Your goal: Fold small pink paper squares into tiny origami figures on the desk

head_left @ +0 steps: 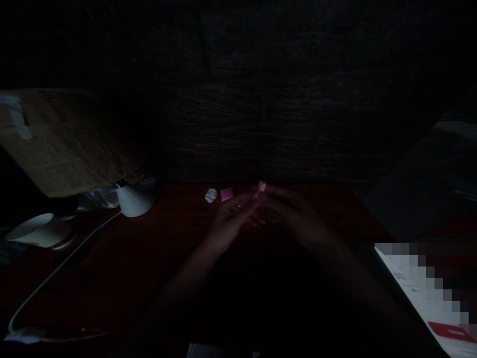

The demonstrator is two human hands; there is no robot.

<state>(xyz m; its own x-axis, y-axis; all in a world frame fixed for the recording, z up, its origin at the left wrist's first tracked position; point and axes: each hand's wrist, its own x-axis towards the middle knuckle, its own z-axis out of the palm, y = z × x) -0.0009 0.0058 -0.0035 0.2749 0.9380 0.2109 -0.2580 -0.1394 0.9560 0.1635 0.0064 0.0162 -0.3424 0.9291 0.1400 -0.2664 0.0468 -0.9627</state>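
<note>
My left hand [230, 221] and my right hand [296, 211] meet above the dark reddish table. Between their fingertips is a small pale pink piece [262, 186], perhaps folded paper; the dim light hides its details. Both hands look pinched around it. Just beyond my left hand lies a flat pink square [226, 194], and to its left a crumpled white ball [210, 195]. A dark purple patch [244, 190] shows behind my left fingers, too dim to name.
At left stand a white cone-shaped object [134, 201] with a white cable [63, 266], a white cup-like container [40, 231] and a cardboard box [70, 141]. A dark wall [261, 114] rises behind the table. At right is a bright white printed surface [413, 298].
</note>
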